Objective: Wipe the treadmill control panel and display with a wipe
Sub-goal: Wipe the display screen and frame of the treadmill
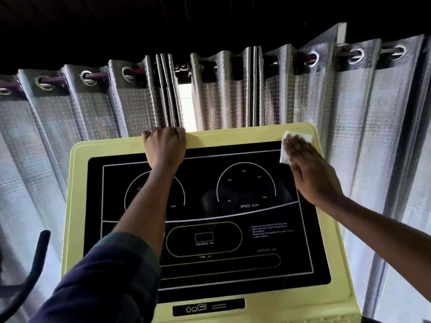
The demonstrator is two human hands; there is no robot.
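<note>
— Yellow control panel (77,206) on my feed, black display (233,217) set into it. Where's the wipe?
— I see the white wipe (300,137) at the far right corner, overlapping frame and display. My right hand (310,173) presses it flat, fingers straight. My left hand (164,145) grips the panel's far edge, fingers curled over it.

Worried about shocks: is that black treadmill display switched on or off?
Appears off: the black glossy treadmill display shows only printed white dials and labels, no lit figures.
</note>
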